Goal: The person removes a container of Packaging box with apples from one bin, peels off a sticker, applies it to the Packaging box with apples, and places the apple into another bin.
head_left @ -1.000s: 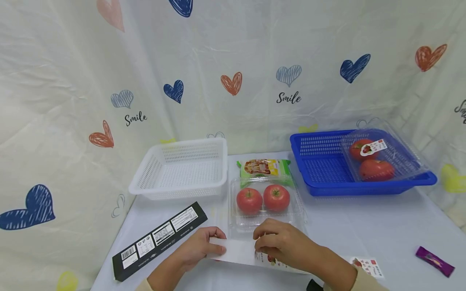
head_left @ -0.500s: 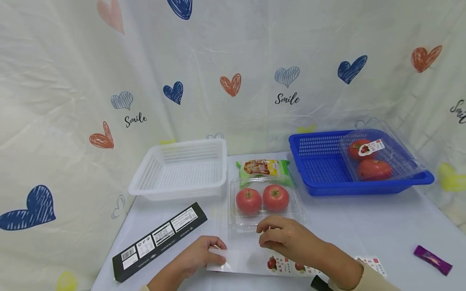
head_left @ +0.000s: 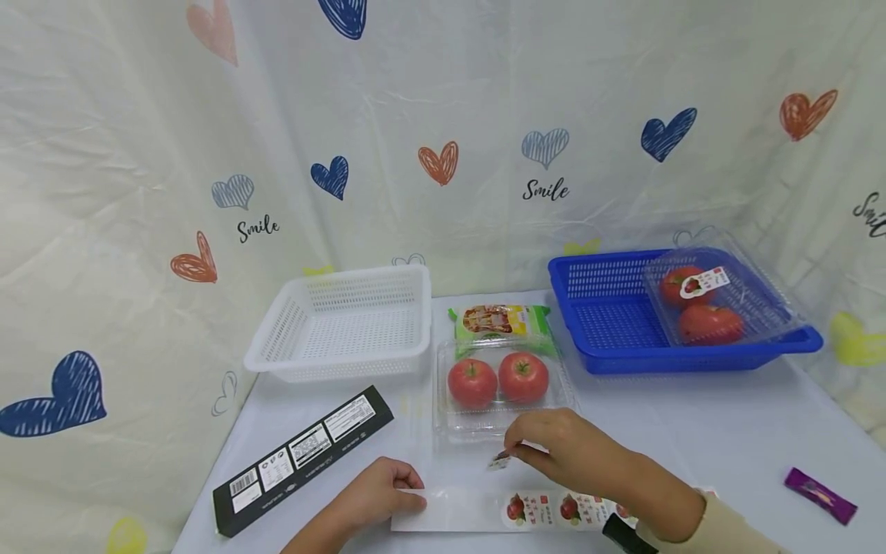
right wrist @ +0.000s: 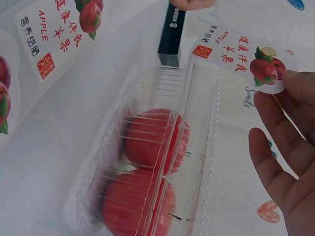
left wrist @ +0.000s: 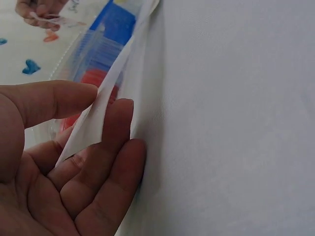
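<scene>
"Lying aslant on the left of the desk (head_left: 678, 423) is a long black box (head_left: 304, 460) with white printed panels facing up."

"And behind it?"

"A white basket (head_left: 346, 327) with perforated walls."

"How about the hands?"

"The left hand (head_left: 377, 492) comes next. Its thumb and fingers pinch the left end of a white sheet (head_left: 450, 509), which runs rightward along the near side of the desk, a row of apple labels (head_left: 537, 508) on its right part."

"Then the middle?"

"Two red apples (head_left: 524, 377) sit side by side in a clear container (head_left: 501, 420), just beyond the sheet. A green packet (head_left: 494, 319) lies right behind, partly seen through the plastic."

"And the right hand (head_left: 574, 454)?"

"It pinches a single label (right wrist: 241, 56) between thumb and finger by the rounded, apple-printed end. The label hangs in the air near the front of the container."

"Farther right?"

"A blue basket (head_left: 609, 308), with a second clear container (head_left: 761, 286) tilted over its right side. Two red fruits (head_left: 711, 324) show inside, and a stuck-on tag (head_left: 704, 282) covers part of one."

"Last of all?"

"A small purple packet (head_left: 821, 496), lying slantwise on the desk."
</scene>
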`<state>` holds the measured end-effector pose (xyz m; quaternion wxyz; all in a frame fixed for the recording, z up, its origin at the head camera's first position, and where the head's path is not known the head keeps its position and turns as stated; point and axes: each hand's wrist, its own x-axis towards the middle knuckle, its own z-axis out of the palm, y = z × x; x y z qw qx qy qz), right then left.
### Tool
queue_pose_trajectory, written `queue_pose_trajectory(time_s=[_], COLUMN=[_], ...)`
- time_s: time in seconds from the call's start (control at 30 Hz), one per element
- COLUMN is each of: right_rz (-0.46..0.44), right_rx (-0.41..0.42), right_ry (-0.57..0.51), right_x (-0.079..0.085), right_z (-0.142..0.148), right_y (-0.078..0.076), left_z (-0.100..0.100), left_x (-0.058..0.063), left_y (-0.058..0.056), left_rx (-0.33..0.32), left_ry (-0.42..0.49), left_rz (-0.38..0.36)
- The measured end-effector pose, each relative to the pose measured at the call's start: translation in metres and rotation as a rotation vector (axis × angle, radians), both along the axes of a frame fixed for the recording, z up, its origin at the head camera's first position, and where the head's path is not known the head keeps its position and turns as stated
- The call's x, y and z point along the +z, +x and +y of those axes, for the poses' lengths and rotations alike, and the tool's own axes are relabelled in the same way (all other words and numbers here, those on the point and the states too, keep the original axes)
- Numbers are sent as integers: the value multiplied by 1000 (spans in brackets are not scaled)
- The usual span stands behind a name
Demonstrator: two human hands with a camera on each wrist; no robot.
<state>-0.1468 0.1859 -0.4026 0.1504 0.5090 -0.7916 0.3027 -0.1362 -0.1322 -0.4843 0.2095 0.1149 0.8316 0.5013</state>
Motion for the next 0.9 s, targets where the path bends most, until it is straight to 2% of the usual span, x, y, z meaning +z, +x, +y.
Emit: queue_pose_trajectory(time_s=[0.13,0.33,0.47,0.57,0.73,0.83,0.9], right_rz=[-25,-6,-2,-2,-8,-55,-117], right_rx=[-26,-59,-62,-67,-83,-101,-120], right_ry=[11,26,62,90,114,131,143], right_x=[3,4,4,6,10,13,15], right_z=[4,10,14,16,16,13,12], right_y=[-1,-4,-5,-6,-9,-11,-14], left_z=[-1,-5,-7,-10,-15,-14,-10], left_x=[3,12,17,21,32,33,31], left_y=[1,4,4,2,-10,-23,-33], left_rx=[-29,-68,-66,-92,-175,-176,-147], left_ry=[-57,-278,-350,-388,-400,-365,-295], left_rz=[64,219,243,234,221,228,219])
